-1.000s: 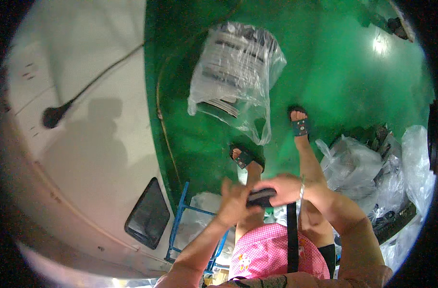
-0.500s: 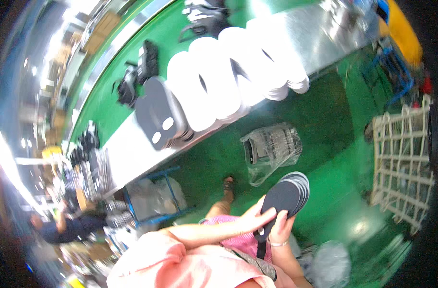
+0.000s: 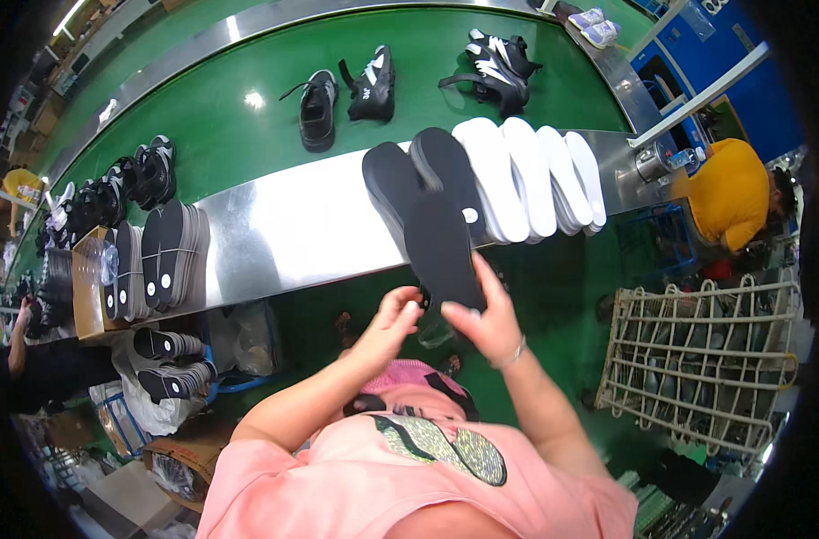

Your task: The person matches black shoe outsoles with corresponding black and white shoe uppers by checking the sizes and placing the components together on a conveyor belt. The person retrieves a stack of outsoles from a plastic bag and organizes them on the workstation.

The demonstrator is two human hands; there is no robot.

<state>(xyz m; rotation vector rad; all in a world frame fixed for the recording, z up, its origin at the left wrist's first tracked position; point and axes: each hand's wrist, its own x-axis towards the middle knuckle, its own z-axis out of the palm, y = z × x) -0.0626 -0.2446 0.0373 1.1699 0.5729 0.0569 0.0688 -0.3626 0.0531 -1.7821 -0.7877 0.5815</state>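
Observation:
My right hand (image 3: pixel 495 314) grips the heel end of black insoles (image 3: pixel 438 242) that reach forward over the front edge of the metal bench (image 3: pixel 284 220). How many are in the grip is hidden. Left of that heel, my left hand (image 3: pixel 391 323) is off the insoles, its fingers half bent and apart with nothing visible in them. Just beyond the held insoles, one stack of black insoles (image 3: pixel 387 171) and another black stack (image 3: pixel 444 153) lie side by side, partly covered. Right beside them stand several stacks of white insoles (image 3: pixel 495 180), toes pointing away from me.
Black shoes (image 3: pixel 318 112) sit on the green surface behind the bench. Tied insole bundles (image 3: pixel 176 251) and a cardboard box (image 3: pixel 91 278) occupy its left end. A rope-sided rack (image 3: pixel 697 359) stands at right, with a person in yellow (image 3: pixel 728 193) beyond it.
The black insoles have gone from low near my body, in both hands, up to the bench edge in my right hand. My left hand has let go. The view has turned.

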